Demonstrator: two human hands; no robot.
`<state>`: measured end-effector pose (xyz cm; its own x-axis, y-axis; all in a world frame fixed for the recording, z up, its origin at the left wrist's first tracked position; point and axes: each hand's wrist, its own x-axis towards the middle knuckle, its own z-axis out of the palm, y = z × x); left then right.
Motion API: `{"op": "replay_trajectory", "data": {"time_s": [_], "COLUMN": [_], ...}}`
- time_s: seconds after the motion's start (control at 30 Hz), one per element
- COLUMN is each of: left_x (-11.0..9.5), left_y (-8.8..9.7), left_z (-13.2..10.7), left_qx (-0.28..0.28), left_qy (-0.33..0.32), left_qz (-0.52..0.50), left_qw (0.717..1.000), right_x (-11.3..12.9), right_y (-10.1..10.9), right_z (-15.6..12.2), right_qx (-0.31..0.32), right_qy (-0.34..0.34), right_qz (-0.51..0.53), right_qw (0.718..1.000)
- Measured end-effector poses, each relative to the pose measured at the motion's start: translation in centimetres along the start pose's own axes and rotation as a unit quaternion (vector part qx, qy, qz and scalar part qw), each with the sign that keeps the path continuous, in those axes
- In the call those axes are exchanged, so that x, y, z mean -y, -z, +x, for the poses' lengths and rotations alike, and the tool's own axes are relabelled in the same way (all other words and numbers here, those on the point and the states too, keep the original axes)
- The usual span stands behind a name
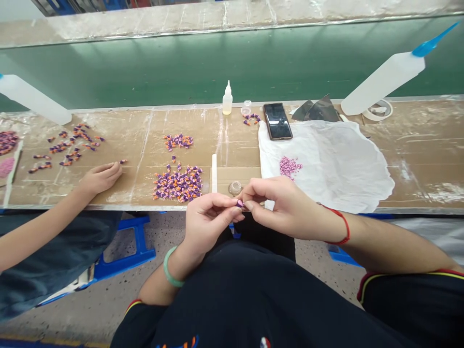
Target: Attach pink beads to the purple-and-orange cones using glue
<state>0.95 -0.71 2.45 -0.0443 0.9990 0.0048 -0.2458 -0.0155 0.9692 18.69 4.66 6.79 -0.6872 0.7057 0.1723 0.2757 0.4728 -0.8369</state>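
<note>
My left hand (210, 224), with a pale green bangle on the wrist, and my right hand (286, 208), with a red string bracelet, meet just above the table's front edge. Their fingertips together pinch a tiny purple piece (239, 203). Close beyond my fingers stands a small round glass dish (235, 188) on a cardboard sheet. A heap of purple-and-orange pieces (177, 183) lies to the left of my hands. Pink beads (290, 166) lie on a white sheet (362, 174) beyond my right hand.
A co-worker's hand (99, 178) rests at the left among scattered pieces. A white strip (214, 173), a smaller heap (177, 141), a small glue bottle (227, 99), a phone (277, 121), a large blue-nozzled squeeze bottle (387, 72) and a tape roll (377, 110) occupy the cardboard-covered bench (424, 159).
</note>
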Motion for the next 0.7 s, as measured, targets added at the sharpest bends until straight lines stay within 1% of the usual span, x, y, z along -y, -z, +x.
{"op": "replay_trajectory", "data": {"time_s": [0.23,0.37,0.43,0.5,0.57,0.63,0.7], "left_x": [0.1,0.9,1.4,2.0,2.4,2.6,2.5], "left_y": [0.2,0.4,1.1,2.6,4.8,7.4,10.0], "left_z": [0.1,0.2,0.7,1.5,2.7,4.1,5.6], "left_qx": [0.014,0.020,0.034,0.043,0.027,-0.003,-0.015], "left_qy": [0.010,0.038,0.053,0.071,0.081,0.074,0.068], "left_qz": [0.027,0.015,0.017,0.056,0.137,0.241,0.336], "left_qw": [0.999,0.999,0.998,0.995,0.987,0.968,0.939], "right_x": [-0.1,-0.9,-1.6,-2.5,-3.6,-4.8,-5.9], "right_y": [-0.2,-0.6,-0.6,-0.4,0.1,0.7,1.3], "right_z": [-0.1,0.0,0.1,0.0,-0.3,-0.8,-1.5], "right_qx": [-0.009,0.000,0.012,0.013,-0.001,-0.020,-0.037], "right_qy": [0.005,-0.009,-0.022,-0.039,-0.062,-0.092,-0.126], "right_qz": [-0.031,-0.030,-0.037,-0.048,-0.054,-0.053,-0.048], "right_qw": [0.999,0.999,0.999,0.998,0.997,0.994,0.990]}}
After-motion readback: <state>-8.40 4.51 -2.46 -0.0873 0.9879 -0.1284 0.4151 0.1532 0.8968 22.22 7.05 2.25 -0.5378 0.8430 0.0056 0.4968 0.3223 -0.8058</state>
